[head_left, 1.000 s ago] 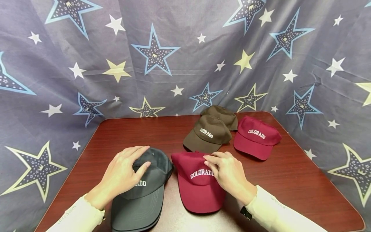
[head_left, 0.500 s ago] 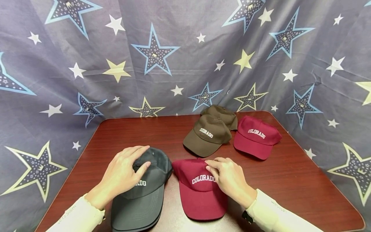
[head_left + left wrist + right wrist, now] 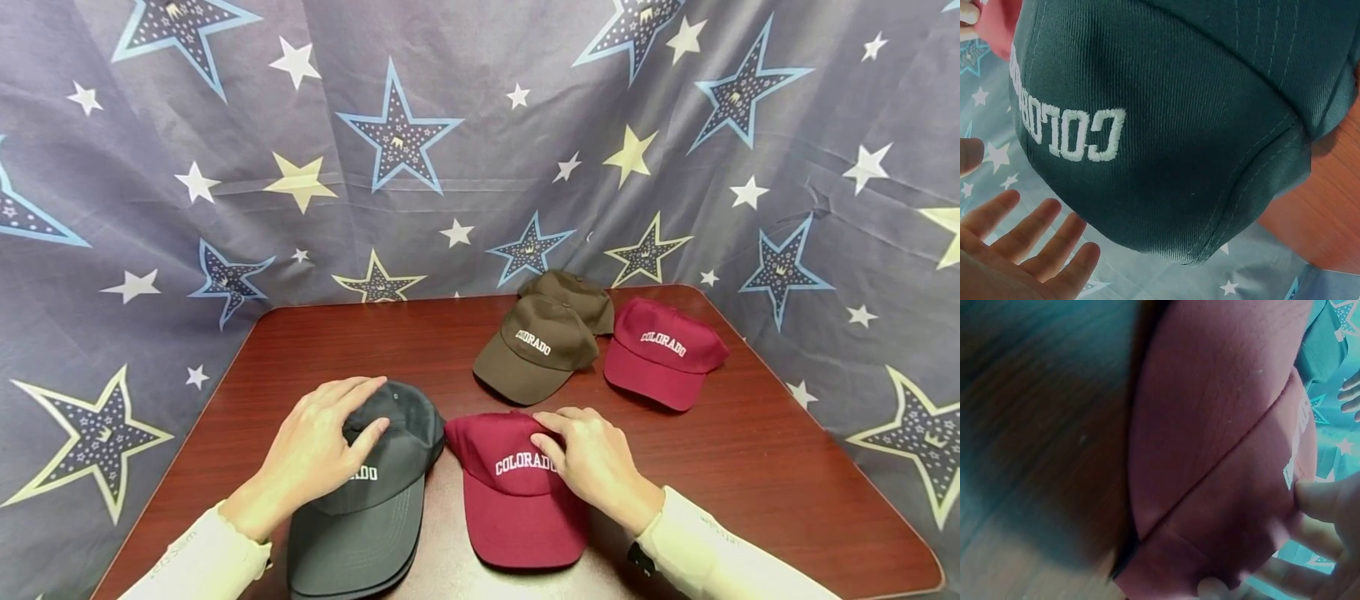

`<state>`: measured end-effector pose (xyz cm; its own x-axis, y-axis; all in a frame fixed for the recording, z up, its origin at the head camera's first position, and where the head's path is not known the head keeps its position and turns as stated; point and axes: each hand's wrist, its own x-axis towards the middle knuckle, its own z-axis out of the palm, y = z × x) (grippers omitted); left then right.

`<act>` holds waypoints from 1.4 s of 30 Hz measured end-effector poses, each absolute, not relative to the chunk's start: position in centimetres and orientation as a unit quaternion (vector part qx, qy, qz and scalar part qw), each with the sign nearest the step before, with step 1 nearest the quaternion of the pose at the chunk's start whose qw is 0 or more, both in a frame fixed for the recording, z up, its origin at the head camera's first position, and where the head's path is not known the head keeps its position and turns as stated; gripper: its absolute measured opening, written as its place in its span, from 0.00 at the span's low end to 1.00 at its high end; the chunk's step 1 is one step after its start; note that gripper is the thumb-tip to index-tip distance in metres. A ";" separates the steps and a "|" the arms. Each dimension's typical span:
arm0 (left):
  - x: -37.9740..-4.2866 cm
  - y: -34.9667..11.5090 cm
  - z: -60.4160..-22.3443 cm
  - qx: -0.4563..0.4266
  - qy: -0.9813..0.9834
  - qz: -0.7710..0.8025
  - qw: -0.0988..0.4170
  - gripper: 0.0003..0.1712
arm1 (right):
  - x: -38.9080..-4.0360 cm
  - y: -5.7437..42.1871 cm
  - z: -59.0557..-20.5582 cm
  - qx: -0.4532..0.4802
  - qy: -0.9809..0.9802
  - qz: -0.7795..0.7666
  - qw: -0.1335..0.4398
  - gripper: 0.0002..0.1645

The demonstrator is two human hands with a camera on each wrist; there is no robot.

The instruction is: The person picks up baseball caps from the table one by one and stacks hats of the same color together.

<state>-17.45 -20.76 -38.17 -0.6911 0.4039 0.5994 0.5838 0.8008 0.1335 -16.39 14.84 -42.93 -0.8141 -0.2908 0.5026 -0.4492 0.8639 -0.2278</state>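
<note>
My left hand (image 3: 313, 446) rests over the crown of a dark grey baseball cap (image 3: 356, 533), its fingers extended. A second brim edge shows beneath that cap's brim. In the left wrist view, the relaxed fingers (image 3: 1072, 250) lie beside the dark cap's crown (image 3: 1166, 144). To the right of it a maroon baseball cap (image 3: 517, 525) lies on the table (image 3: 360, 342), brim toward me, lettered COLORADO. My right hand (image 3: 598, 458) holds its crown by the right side; in the right wrist view the thumb lies near the lettering and fingers touch the fabric (image 3: 1210, 431).
Two overlapping brown caps lie toward the back: the nearer (image 3: 528, 362) shows its lettering, the farther (image 3: 581, 296) sits behind it. Another maroon cap (image 3: 660, 358) is to their right. A star-patterned grey curtain (image 3: 480, 150) hangs around the table.
My right hand has brought the maroon cap slightly down toward me, away from the nearer brown cap; over the last half second it barely moves. The left hand stays put.
</note>
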 end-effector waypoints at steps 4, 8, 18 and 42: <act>-17.4 -20.8 -38.2 -0.272 -0.907 -0.158 0.282 0.31 | -16.4 14.9 -42.8 0.194 -0.939 0.169 0.227 0.18; -17.5 -20.8 -38.3 -0.273 -0.906 -0.158 0.282 0.31 | -16.4 15.0 -42.6 0.189 -0.941 0.166 0.226 0.20; -17.5 -21.0 -38.4 -0.274 -0.905 -0.161 0.284 0.31 | -17.0 15.9 -41.6 0.156 -0.940 0.181 0.244 0.24; -16.6 -23.2 -38.7 -0.224 -0.925 -0.188 0.244 0.32 | -22.0 25.5 -39.7 0.047 -0.960 0.166 0.222 0.28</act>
<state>-16.65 -23.18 -38.70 -0.7806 0.3236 0.5347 0.5066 0.8287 0.2381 -21.99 25.55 -39.65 -0.8972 -0.0170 0.4414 -0.1646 0.9401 -0.2986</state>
